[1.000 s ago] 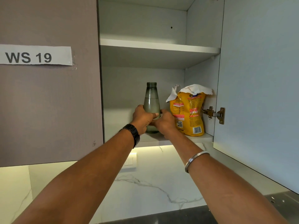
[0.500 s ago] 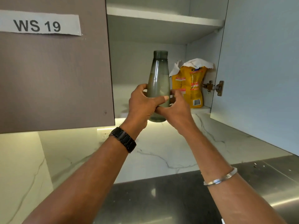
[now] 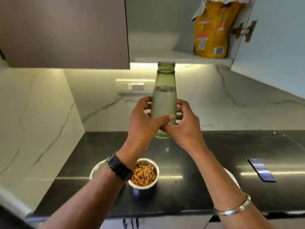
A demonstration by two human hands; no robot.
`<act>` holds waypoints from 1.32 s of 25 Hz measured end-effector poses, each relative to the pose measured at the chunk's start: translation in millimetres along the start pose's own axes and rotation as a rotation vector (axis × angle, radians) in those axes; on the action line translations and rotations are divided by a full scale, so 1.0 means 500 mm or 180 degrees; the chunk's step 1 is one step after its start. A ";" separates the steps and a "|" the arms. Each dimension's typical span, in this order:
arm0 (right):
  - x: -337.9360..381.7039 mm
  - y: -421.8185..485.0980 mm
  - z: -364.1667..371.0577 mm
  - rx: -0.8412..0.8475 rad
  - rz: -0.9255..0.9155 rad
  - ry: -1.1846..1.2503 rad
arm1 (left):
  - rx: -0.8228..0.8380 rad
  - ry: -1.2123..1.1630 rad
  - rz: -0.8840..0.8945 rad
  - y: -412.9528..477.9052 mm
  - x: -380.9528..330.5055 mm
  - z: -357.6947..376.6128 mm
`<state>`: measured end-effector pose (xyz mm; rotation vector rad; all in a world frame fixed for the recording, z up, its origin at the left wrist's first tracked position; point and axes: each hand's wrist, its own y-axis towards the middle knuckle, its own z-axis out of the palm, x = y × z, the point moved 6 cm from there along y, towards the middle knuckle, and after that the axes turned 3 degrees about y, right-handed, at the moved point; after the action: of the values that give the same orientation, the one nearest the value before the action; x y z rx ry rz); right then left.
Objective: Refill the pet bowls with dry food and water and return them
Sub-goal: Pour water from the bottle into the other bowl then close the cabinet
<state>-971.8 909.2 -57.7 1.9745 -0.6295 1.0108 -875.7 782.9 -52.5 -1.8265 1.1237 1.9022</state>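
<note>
1. We see both hands closed round a green translucent water bottle (image 3: pixel 164 103), held upright above the black countertop (image 3: pixel 206 192); the left hand (image 3: pixel 143 124) wraps its lower body, and the right hand (image 3: pixel 184 123) clasps the opposite side.
2. The bottle is partly full and shows no cap.
3. A steel bowl of dry kibble (image 3: pixel 144 175) stands on the countertop, partly hidden by the left wrist.
4. A second pale rim (image 3: pixel 94 169) behind that forearm cannot be identified.
5. The yellow food bag (image 3: pixel 210 32) sits in the open cabinet, its top cut off.
6. A phone (image 3: pixel 261 169) lies to the right.
</note>
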 end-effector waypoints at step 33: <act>-0.336 -0.201 0.385 0.2431 0.0727 -0.1718 | -0.0622 -0.1210 -0.2417 -0.300 0.616 -0.096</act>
<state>-911.1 814.3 -308.1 2.9573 -0.8535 0.9269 -791.5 753.9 -386.9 -1.5514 0.0830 1.7853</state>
